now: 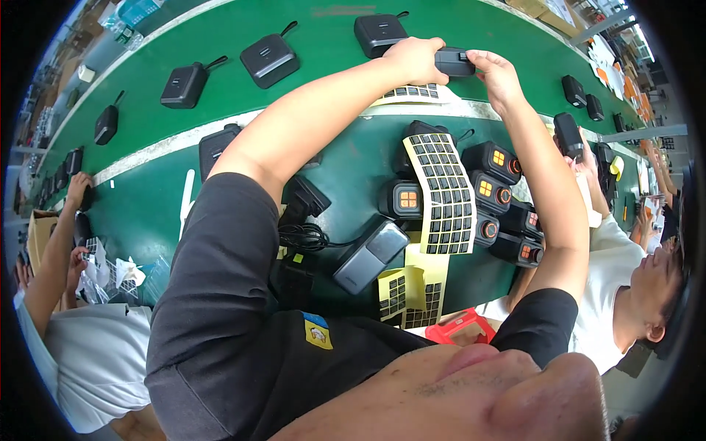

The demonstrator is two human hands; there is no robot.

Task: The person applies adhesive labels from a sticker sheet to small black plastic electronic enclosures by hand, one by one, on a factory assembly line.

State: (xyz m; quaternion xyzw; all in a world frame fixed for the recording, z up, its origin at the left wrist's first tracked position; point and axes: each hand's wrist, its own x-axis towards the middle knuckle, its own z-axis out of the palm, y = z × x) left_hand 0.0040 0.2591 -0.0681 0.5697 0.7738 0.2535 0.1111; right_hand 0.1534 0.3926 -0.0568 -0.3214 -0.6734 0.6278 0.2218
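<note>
At the far side of the bench, my left hand (418, 60) is closed around one end of a small black boxy device (454, 63). The fingertips of my right hand (497, 79) pinch the device's right end; any small piece between them is too small to make out. Below the hands lies a sheet of small black rectangular stick-on pads (412, 94). A longer yellow-backed pad sheet (445, 192) drapes over several black devices nearer me. Just behind my left hand stands a black boxy device with a wrist loop (379, 34).
More looped black devices (270, 60) stand along the green far strip. Nearer are black devices with orange buttons (489, 187), a grey-black power bank (371, 256), coiled black cable (305, 237) and a red frame (462, 328). Co-workers sit on both sides; one holds a black device (568, 136).
</note>
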